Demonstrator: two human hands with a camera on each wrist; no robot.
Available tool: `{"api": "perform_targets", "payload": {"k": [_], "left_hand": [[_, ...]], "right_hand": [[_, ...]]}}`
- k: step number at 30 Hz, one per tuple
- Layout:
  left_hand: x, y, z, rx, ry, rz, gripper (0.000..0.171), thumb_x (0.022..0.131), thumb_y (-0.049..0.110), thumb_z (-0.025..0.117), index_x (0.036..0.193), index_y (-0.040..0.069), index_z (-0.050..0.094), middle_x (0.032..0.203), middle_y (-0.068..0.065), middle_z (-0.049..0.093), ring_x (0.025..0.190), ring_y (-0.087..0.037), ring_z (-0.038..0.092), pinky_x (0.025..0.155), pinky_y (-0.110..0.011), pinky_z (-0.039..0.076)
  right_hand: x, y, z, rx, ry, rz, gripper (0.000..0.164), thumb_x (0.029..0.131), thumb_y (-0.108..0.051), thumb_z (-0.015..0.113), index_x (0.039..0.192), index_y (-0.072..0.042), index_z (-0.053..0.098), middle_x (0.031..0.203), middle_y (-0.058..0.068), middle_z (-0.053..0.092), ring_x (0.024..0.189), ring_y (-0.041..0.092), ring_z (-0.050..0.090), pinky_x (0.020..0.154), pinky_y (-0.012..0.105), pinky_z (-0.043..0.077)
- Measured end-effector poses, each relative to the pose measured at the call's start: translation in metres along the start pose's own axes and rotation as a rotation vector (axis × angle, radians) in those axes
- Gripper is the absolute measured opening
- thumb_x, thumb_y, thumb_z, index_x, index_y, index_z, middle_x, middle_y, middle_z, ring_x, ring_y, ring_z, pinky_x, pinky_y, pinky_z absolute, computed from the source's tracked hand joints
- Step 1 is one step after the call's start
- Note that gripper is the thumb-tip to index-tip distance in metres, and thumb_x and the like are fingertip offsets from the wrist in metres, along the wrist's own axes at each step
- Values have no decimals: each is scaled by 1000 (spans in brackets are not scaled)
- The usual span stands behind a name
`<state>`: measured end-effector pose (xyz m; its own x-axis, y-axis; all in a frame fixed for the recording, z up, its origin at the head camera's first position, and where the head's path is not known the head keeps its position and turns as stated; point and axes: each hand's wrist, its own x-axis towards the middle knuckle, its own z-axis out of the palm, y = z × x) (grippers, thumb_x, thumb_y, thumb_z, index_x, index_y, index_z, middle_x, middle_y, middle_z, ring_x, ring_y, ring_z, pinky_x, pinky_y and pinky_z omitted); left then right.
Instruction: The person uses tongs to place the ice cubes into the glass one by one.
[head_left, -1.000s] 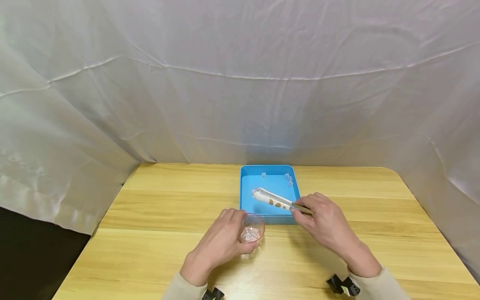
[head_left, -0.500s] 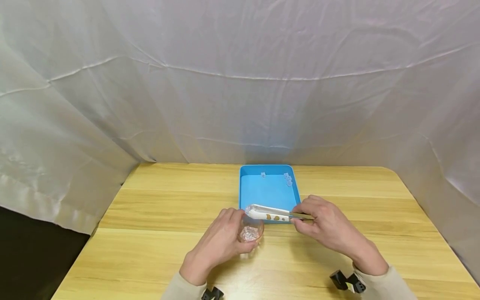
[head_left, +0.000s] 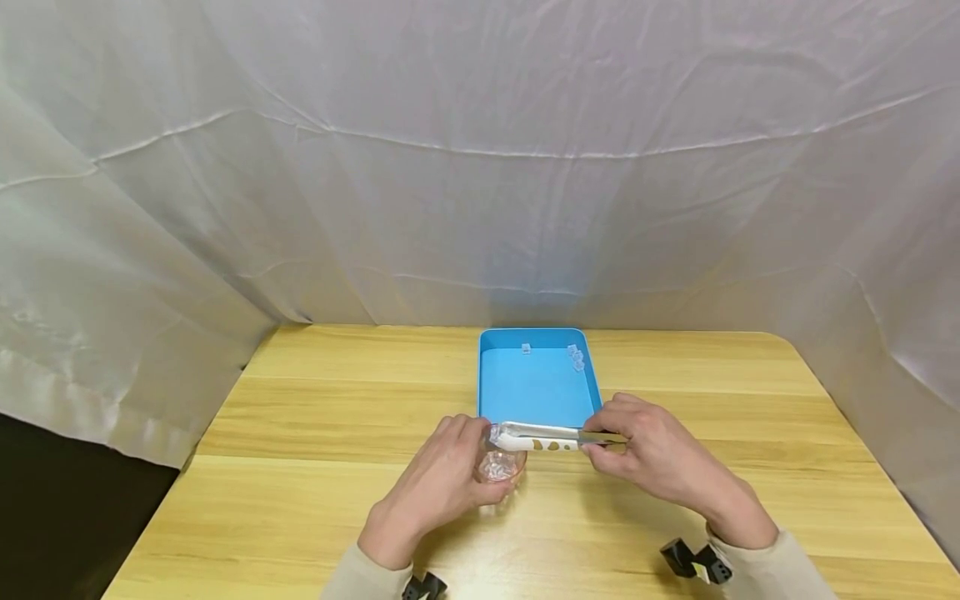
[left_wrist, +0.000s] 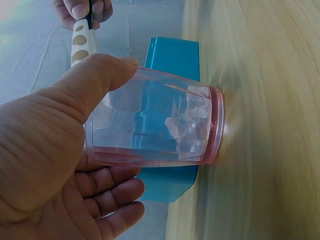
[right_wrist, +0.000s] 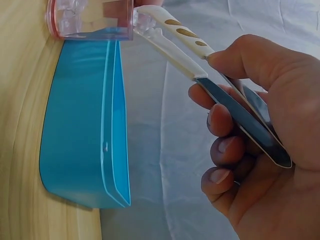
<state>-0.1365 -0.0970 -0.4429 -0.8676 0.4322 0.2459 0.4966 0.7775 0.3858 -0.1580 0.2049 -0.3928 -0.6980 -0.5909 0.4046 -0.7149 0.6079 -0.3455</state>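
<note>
My left hand (head_left: 438,479) grips a clear, pink-tinted cup (left_wrist: 155,125) round its upper part. Clear cubes (left_wrist: 192,120) lie in the bottom of the cup, which stands upright on the table. My right hand (head_left: 648,442) holds tongs (head_left: 540,437) with white, brown-spotted arms and metal ends. In the right wrist view the tongs' tips pinch a clear cube (right_wrist: 143,20) right at the cup's mouth. Behind the cup sits a blue tray (head_left: 536,387).
Inside the tray, one clear cube (head_left: 526,348) lies near the back wall and several more cubes (head_left: 576,357) are by its right wall. A pale curtain (head_left: 525,167) hangs behind the wooden table (head_left: 337,400).
My right hand has brought the tongs and the pinched cube from over the tray toward me, to the cup's mouth. The left hand and cup stay nearly still.
</note>
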Motion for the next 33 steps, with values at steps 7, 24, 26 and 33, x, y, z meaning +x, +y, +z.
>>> {"api": "perform_targets", "payload": {"k": [7, 24, 26, 33], "left_hand": [[1, 0, 0, -6, -3, -10, 69, 81, 45, 89, 129, 2, 63, 107, -4, 65, 99, -17, 55, 83, -30, 54], [1, 1, 0, -14, -11, -21, 71, 81, 44, 89, 131, 3, 62, 113, -6, 66, 104, -18, 57, 85, -31, 55], [1, 1, 0, -12, -9, -20, 71, 81, 45, 89, 131, 2, 62, 113, -5, 66, 104, -18, 57, 86, -31, 55], [0, 0, 1, -10, -1, -14, 70, 81, 45, 89, 130, 2, 63, 111, -4, 65, 101, -17, 56, 84, -29, 54]], "right_hand": [[0, -1, 0, 0, -36, 12, 10, 91, -19, 81, 96, -26, 77, 94, -19, 69, 83, -3, 54, 70, 24, 51], [0, -4, -1, -9, -71, 58, 9, 91, -21, 81, 96, -27, 78, 93, -21, 67, 83, -3, 54, 71, 24, 51], [0, -4, 0, -9, -75, 59, 8, 91, -21, 81, 96, -27, 78, 93, -20, 68, 83, -2, 54, 71, 25, 51], [-1, -4, 0, -11, -80, 63, 8, 91, -22, 80, 97, -26, 78, 94, -19, 68, 84, -2, 55, 72, 26, 53]]}}
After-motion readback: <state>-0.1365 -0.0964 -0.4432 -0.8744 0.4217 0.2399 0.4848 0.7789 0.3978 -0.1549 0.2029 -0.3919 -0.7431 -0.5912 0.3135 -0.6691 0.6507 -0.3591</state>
